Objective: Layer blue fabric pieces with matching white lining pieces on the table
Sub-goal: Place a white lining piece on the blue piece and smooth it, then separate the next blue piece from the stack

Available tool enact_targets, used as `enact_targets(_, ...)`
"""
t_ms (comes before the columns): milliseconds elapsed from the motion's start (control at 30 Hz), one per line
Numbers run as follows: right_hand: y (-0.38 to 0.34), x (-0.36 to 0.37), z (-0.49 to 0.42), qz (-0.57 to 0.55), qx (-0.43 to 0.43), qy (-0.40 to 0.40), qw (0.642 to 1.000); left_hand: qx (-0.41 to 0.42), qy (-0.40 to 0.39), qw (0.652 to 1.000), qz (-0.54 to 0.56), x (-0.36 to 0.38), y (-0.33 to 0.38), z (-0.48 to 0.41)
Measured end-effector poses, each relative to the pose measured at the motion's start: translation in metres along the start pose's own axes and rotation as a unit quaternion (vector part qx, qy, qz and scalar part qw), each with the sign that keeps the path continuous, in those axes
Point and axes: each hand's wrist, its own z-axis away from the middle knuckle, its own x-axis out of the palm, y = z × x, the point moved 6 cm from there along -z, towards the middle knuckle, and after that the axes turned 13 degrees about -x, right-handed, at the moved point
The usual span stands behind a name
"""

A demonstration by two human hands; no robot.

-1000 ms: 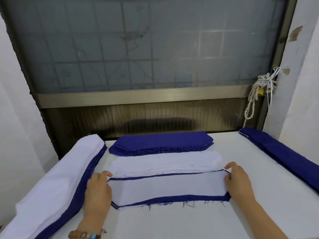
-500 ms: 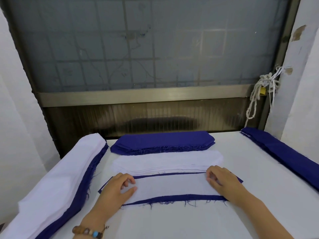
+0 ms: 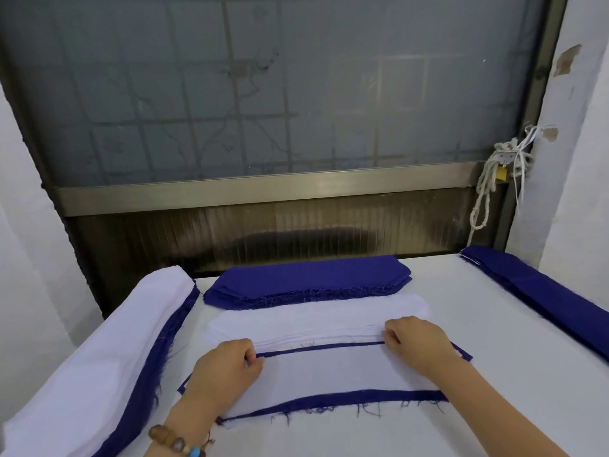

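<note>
My left hand [image 3: 227, 371] and right hand [image 3: 418, 339] have slid up, pinching the white lining [image 3: 346, 371]; next I should square it on the blue piece [image 3: 362, 395].

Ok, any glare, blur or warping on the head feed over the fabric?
Head view: soft even light, no fabric glare; left hand and right hand look sharp; the white lining piece barely stands out from the table; the wide-angle lens bows the window frame.
</note>
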Motion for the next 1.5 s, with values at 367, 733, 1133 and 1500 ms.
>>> enact_targets(367,-0.045,0.001,-0.108,-0.075,-0.087,0.15,0.982,0.056,0.108,0.991,0.06,0.005,0.067,-0.097)
enact_targets(733,-0.046,0.014,-0.199,-0.079,-0.031,0.07,0.994,0.029,0.157,0.987,0.014,0.013,0.089,-0.165)
enact_targets(1133,-0.043,0.025,-0.21,-0.053,-0.018,0.116,0.992,-0.033,0.139,0.984,0.108,0.026,0.064,-0.189)
enact_targets(1500,-0.039,0.023,-0.203,-0.081,0.001,0.154,0.985,-0.01,0.176,0.984,0.016,0.029,0.073,-0.182)
